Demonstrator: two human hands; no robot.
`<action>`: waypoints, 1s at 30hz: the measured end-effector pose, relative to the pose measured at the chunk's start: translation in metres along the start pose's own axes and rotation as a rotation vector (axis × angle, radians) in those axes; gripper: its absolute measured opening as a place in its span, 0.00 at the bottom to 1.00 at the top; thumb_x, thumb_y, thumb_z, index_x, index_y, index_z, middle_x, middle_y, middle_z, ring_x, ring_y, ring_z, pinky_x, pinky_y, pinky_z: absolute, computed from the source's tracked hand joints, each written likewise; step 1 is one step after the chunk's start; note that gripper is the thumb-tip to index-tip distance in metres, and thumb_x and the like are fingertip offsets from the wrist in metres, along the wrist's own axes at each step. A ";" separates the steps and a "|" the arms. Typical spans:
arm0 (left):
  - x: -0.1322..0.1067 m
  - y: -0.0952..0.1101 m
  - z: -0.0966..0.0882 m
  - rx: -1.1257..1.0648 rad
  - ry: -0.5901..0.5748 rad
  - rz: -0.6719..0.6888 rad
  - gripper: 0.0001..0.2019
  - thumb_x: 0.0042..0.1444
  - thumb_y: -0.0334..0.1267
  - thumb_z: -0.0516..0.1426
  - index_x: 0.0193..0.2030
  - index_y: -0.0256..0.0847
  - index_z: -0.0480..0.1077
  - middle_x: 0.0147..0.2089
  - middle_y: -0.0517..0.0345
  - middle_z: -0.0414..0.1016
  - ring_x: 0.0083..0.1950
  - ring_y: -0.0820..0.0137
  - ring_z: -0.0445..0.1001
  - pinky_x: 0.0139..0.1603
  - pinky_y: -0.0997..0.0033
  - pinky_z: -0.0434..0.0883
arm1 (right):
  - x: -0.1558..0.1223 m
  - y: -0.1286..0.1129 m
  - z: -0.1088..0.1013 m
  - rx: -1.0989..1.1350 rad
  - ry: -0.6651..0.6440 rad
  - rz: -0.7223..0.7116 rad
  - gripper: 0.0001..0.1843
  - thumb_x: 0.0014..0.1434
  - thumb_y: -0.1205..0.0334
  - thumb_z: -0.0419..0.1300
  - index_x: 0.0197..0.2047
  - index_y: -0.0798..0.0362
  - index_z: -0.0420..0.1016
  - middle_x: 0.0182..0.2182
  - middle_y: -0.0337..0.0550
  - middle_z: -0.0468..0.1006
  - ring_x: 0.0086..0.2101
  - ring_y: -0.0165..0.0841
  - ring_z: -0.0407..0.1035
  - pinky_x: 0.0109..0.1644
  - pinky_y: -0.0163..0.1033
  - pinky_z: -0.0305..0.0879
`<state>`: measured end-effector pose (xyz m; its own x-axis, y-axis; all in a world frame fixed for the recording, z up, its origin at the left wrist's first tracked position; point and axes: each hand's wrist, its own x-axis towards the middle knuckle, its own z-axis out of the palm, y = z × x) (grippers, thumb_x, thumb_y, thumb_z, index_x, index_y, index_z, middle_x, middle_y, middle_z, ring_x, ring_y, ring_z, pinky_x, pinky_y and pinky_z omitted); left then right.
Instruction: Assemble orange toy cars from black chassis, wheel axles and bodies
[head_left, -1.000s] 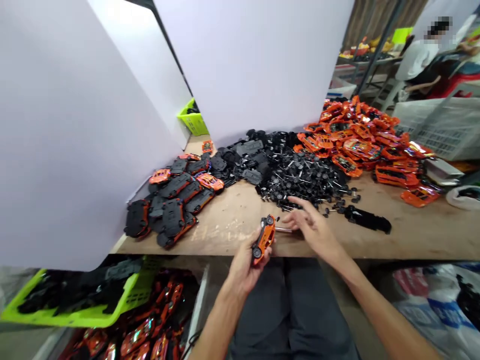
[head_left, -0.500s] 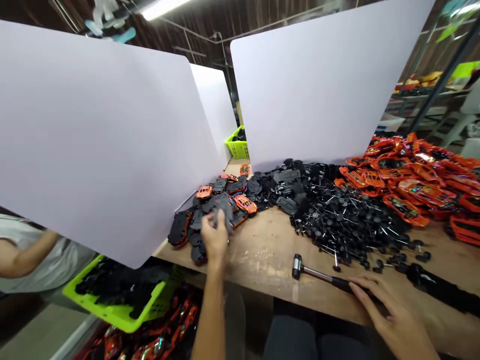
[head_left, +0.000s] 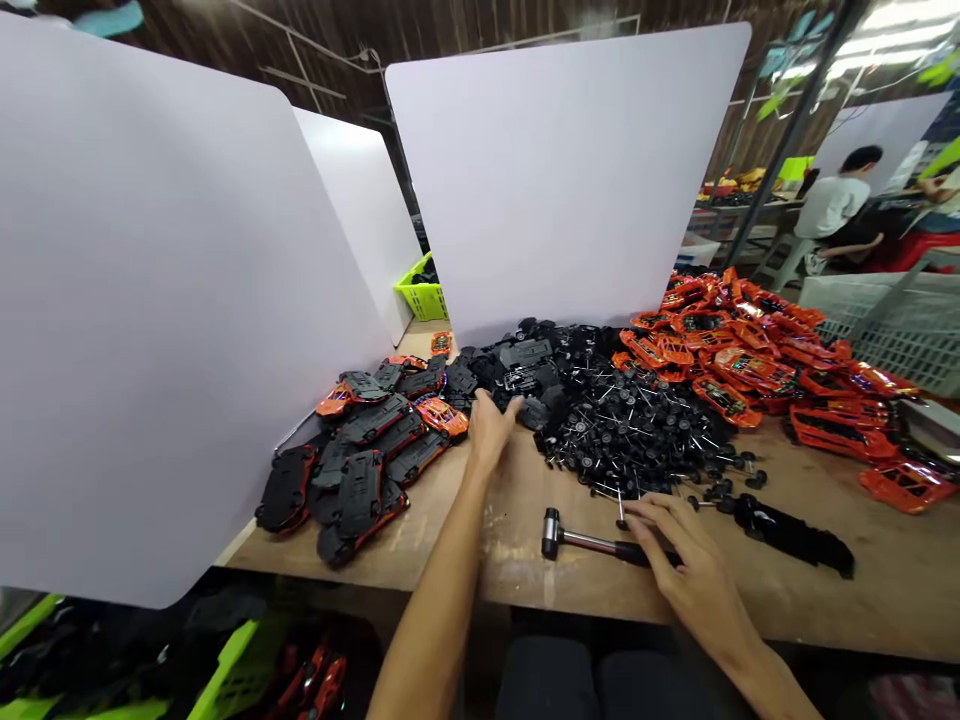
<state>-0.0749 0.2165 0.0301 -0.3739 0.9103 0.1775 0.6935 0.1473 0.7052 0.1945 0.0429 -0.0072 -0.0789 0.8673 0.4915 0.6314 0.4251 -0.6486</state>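
My left hand [head_left: 491, 432] reaches to the near edge of a heap of black car chassis [head_left: 529, 355], thumb and fingers apart and nothing visible in them. My right hand [head_left: 686, 560] rests over the handle of a small hammer [head_left: 592, 541] with a black-faced metal head, lying on the table. Its fingers are stretched out, their tips beside a wheel axle [head_left: 621, 508] at the edge of the wheel-and-axle pile [head_left: 637, 425]; whether they touch it I cannot tell. Left of my left hand, assembled toy cars [head_left: 360, 495] lie piled, mostly underside up.
Orange car shells [head_left: 750, 350] are heaped at the right. A black elongated object [head_left: 795, 530] lies near the table's right front. White panels [head_left: 562, 180] stand behind and at left. Green crates [head_left: 225, 670] are below left; a person [head_left: 832, 205] sits far right.
My left hand has left the car pile, where it held a dark car, and moved right to the chassis heap. My right hand has shifted forward toward the axles. The view has turned right.
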 end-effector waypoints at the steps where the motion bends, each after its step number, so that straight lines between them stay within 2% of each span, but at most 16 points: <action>1: 0.003 0.005 0.010 0.015 0.016 -0.028 0.27 0.57 0.49 0.68 0.54 0.35 0.67 0.54 0.31 0.75 0.59 0.47 0.75 0.58 0.53 0.69 | 0.000 0.000 0.001 0.004 0.000 -0.001 0.12 0.73 0.56 0.56 0.52 0.44 0.80 0.51 0.48 0.77 0.52 0.45 0.75 0.57 0.51 0.74; 4: 0.005 0.014 0.026 0.031 0.057 -0.097 0.36 0.49 0.50 0.73 0.58 0.39 0.63 0.60 0.31 0.67 0.66 0.41 0.69 0.61 0.48 0.67 | -0.006 0.008 -0.003 -0.020 0.010 0.021 0.12 0.74 0.55 0.56 0.52 0.44 0.80 0.51 0.48 0.77 0.51 0.44 0.75 0.56 0.50 0.74; 8: 0.001 0.024 0.041 -0.012 0.081 -0.214 0.40 0.50 0.47 0.72 0.63 0.41 0.58 0.63 0.33 0.59 0.62 0.41 0.72 0.58 0.46 0.71 | -0.013 0.025 -0.016 -0.072 0.046 0.069 0.13 0.74 0.54 0.56 0.51 0.45 0.81 0.50 0.47 0.78 0.51 0.43 0.75 0.57 0.49 0.73; 11: 0.004 0.034 0.058 -0.056 0.090 -0.274 0.39 0.46 0.37 0.73 0.61 0.41 0.59 0.67 0.31 0.53 0.67 0.36 0.66 0.59 0.44 0.71 | -0.008 0.028 -0.020 -0.089 0.026 0.056 0.12 0.74 0.56 0.56 0.52 0.46 0.80 0.47 0.47 0.78 0.49 0.42 0.74 0.56 0.49 0.72; 14: 0.010 0.040 0.066 -0.151 0.114 -0.307 0.39 0.37 0.26 0.74 0.56 0.41 0.63 0.69 0.32 0.50 0.69 0.35 0.62 0.59 0.45 0.71 | 0.007 0.021 -0.012 -0.156 -0.096 -0.018 0.10 0.73 0.59 0.57 0.49 0.46 0.80 0.43 0.47 0.79 0.45 0.43 0.73 0.52 0.49 0.71; 17: 0.015 0.029 0.054 -0.322 0.139 -0.329 0.36 0.32 0.22 0.74 0.49 0.40 0.66 0.64 0.37 0.59 0.62 0.44 0.70 0.57 0.50 0.72 | 0.019 0.014 -0.004 -0.282 -0.243 -0.073 0.10 0.71 0.63 0.59 0.42 0.47 0.83 0.37 0.47 0.78 0.41 0.43 0.71 0.47 0.49 0.69; 19: 0.016 0.013 0.038 -0.478 0.135 -0.333 0.29 0.36 0.25 0.73 0.45 0.40 0.69 0.53 0.46 0.69 0.51 0.55 0.76 0.50 0.57 0.74 | 0.025 0.013 -0.004 -0.224 -0.267 -0.042 0.10 0.70 0.63 0.60 0.40 0.46 0.84 0.37 0.46 0.78 0.41 0.42 0.72 0.47 0.48 0.68; 22: 0.013 -0.013 0.017 -0.731 0.125 -0.349 0.18 0.47 0.36 0.71 0.43 0.40 0.71 0.36 0.60 0.71 0.35 0.68 0.75 0.38 0.67 0.73 | 0.034 0.017 -0.012 0.135 -0.229 0.187 0.09 0.67 0.56 0.64 0.41 0.46 0.86 0.39 0.44 0.80 0.39 0.39 0.73 0.45 0.44 0.69; 24: 0.009 -0.026 0.009 -0.887 0.148 -0.369 0.17 0.51 0.41 0.69 0.45 0.42 0.72 0.32 0.64 0.69 0.30 0.73 0.71 0.33 0.73 0.69 | 0.042 0.022 -0.020 0.444 -0.206 0.432 0.15 0.61 0.47 0.69 0.42 0.48 0.86 0.39 0.44 0.82 0.36 0.37 0.72 0.39 0.41 0.68; 26: 0.005 -0.032 0.004 -1.031 0.170 -0.390 0.16 0.54 0.43 0.67 0.47 0.44 0.71 0.32 0.66 0.69 0.29 0.76 0.69 0.32 0.78 0.67 | 0.051 0.025 -0.027 0.696 -0.188 0.640 0.23 0.52 0.41 0.73 0.42 0.51 0.87 0.38 0.46 0.83 0.34 0.36 0.73 0.37 0.40 0.69; 28: 0.002 -0.030 -0.001 -1.168 0.141 -0.422 0.14 0.59 0.44 0.65 0.48 0.44 0.70 0.33 0.65 0.69 0.29 0.77 0.69 0.30 0.80 0.67 | 0.057 0.026 -0.031 0.813 -0.158 0.729 0.27 0.47 0.40 0.77 0.41 0.53 0.87 0.39 0.47 0.84 0.37 0.37 0.74 0.40 0.40 0.71; 30: -0.004 -0.025 -0.008 -1.297 0.027 -0.469 0.11 0.63 0.45 0.61 0.46 0.42 0.70 0.33 0.61 0.69 0.27 0.77 0.67 0.26 0.82 0.66 | 0.059 0.026 -0.034 0.776 -0.121 0.706 0.28 0.45 0.40 0.78 0.41 0.52 0.87 0.41 0.47 0.84 0.41 0.39 0.76 0.46 0.42 0.73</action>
<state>-0.0953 0.2066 0.0174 -0.4332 0.8660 -0.2499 -0.5590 -0.0407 0.8282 0.2323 0.0960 0.0244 0.0106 0.9843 -0.1759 -0.0991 -0.1740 -0.9797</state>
